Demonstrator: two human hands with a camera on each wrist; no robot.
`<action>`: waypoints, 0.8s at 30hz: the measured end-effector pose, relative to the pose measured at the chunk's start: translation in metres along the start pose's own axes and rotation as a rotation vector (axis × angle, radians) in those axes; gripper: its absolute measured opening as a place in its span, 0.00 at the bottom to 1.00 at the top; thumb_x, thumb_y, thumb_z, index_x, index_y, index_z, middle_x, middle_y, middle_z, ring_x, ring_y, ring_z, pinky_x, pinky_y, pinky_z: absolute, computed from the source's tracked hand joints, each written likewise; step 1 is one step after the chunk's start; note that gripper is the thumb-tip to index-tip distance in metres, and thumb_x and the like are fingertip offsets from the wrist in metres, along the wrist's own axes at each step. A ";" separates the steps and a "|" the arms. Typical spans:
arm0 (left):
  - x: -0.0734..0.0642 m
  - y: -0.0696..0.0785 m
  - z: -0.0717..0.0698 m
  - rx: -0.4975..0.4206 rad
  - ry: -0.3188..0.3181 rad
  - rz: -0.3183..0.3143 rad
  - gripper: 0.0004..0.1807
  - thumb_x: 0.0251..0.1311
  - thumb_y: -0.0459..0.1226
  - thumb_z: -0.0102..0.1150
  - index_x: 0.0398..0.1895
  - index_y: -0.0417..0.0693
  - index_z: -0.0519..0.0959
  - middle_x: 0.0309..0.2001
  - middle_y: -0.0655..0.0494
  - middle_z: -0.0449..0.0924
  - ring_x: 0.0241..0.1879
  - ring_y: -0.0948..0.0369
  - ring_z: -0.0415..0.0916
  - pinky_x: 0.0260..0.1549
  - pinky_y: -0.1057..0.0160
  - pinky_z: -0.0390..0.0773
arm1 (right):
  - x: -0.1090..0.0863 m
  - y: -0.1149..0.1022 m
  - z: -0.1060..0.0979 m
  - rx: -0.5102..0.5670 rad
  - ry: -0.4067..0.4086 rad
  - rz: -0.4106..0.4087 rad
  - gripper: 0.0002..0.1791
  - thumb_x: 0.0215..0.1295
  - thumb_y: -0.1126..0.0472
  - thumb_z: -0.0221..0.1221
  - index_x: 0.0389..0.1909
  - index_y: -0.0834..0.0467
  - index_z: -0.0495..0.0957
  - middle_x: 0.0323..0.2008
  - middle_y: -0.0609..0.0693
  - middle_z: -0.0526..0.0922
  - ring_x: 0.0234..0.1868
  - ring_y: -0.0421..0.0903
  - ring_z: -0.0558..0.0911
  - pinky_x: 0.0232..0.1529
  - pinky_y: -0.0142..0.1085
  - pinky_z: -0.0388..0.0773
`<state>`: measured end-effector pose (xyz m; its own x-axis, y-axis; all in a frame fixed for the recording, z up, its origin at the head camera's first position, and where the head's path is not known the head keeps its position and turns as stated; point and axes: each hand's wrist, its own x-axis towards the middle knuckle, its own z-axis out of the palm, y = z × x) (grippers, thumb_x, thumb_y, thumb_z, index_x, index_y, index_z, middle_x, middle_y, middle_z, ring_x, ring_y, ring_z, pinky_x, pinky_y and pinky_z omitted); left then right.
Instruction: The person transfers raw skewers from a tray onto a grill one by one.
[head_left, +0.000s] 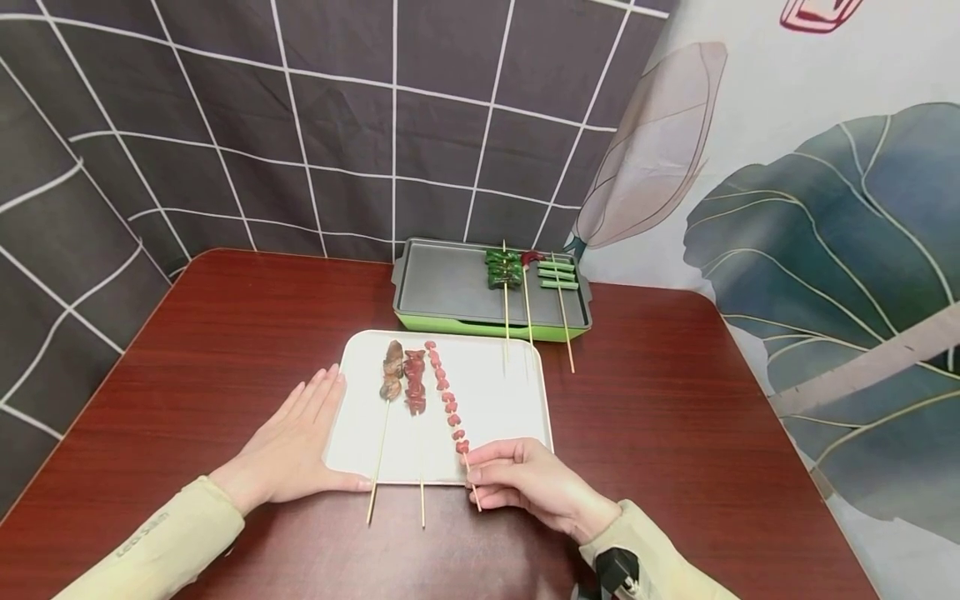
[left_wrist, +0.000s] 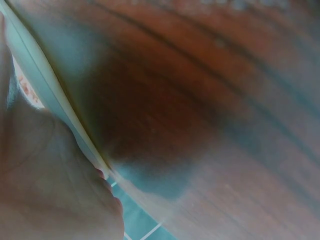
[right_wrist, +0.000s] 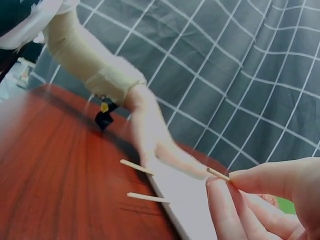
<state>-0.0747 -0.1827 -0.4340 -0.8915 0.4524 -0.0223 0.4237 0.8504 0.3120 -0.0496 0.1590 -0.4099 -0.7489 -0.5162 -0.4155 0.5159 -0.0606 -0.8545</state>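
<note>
A white tray [head_left: 502,400] lies on the table with three skewers on it. My right hand [head_left: 525,483] pinches the bare lower stick of the skewer of small red pieces [head_left: 448,398], which slants across the tray's middle. To its left are a skewer of dark red meat [head_left: 416,383] and a skewer of brownish mushroom-like pieces [head_left: 392,371]; their sticks jut past the tray's near edge. My left hand [head_left: 292,446] rests along the tray's left edge, fingers straight and thumb by the near corner. In the right wrist view, the pinched stick [right_wrist: 217,174] shows between thumb and fingers.
Behind the tray stands a green-sided grill with a grey plate [head_left: 450,279]. On its right half lie a leafy green skewer [head_left: 503,271], a red pepper skewer [head_left: 531,258] and a skewer of green stalks [head_left: 558,273], sticks pointing forward. A checked curtain [head_left: 337,125] hangs behind.
</note>
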 end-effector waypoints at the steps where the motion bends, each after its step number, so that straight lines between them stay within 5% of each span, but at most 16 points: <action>1: 0.000 0.000 0.000 0.001 0.000 0.002 0.78 0.42 0.84 0.50 0.77 0.25 0.49 0.78 0.31 0.43 0.77 0.39 0.43 0.73 0.41 0.48 | 0.000 -0.002 0.000 0.000 0.000 -0.012 0.20 0.66 0.71 0.62 0.55 0.79 0.76 0.35 0.55 0.87 0.32 0.41 0.86 0.38 0.32 0.85; 14: 0.000 0.000 0.001 0.005 0.008 0.007 0.78 0.42 0.83 0.51 0.77 0.26 0.49 0.78 0.31 0.43 0.77 0.39 0.43 0.72 0.41 0.49 | 0.007 -0.057 -0.008 -0.113 0.084 -0.190 0.19 0.64 0.74 0.61 0.55 0.78 0.74 0.39 0.56 0.85 0.38 0.43 0.86 0.44 0.37 0.85; 24: 0.000 0.000 0.001 0.006 0.012 0.008 0.78 0.43 0.83 0.51 0.77 0.25 0.49 0.78 0.31 0.43 0.77 0.39 0.43 0.73 0.41 0.49 | 0.040 -0.103 -0.022 -0.164 0.212 -0.299 0.19 0.64 0.74 0.63 0.56 0.74 0.77 0.43 0.58 0.86 0.40 0.45 0.86 0.48 0.41 0.84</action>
<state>-0.0743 -0.1824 -0.4351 -0.8898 0.4563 -0.0088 0.4320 0.8482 0.3064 -0.1421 0.1633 -0.3458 -0.9340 -0.3076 -0.1819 0.2023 -0.0357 -0.9787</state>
